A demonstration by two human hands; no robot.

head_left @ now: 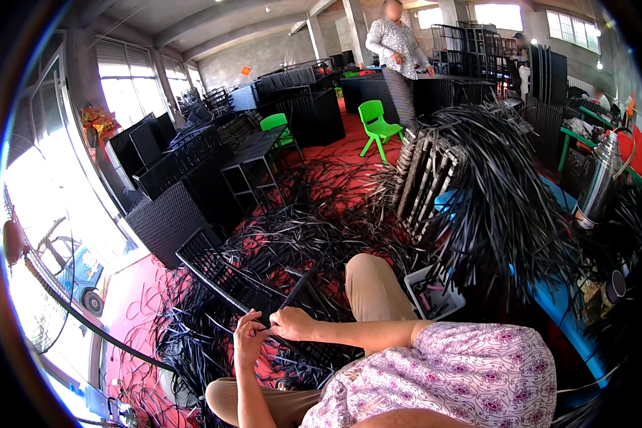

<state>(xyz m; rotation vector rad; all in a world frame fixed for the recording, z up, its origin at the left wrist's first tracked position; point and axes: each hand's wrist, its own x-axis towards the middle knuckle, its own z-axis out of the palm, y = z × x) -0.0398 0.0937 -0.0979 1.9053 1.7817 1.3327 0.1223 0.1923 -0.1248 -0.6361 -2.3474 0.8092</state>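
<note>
My two hands meet over a partly woven black frame (pixel 225 277) that stands tilted in front of my knees. My right hand (pixel 292 324) is closed, thumb and fingers pinched together at the frame's near edge. Beside it, almost touching, my left hand (pixel 250 338) has its fingers bent in toward the same spot. Whatever thin thing is pinched between the fingertips is too small to make out. Loose black strips (pixel 307 239) lie heaped around the frame.
A thick pile of black strips (pixel 510 192) hangs over a slatted stack at right. Near my knee is a grey bin (pixel 439 303) of small items. A metal flask (pixel 600 175) stands far right. Green chairs (pixel 376 128), woven furniture (pixel 171 217) and a standing person (pixel 396 53) are farther back.
</note>
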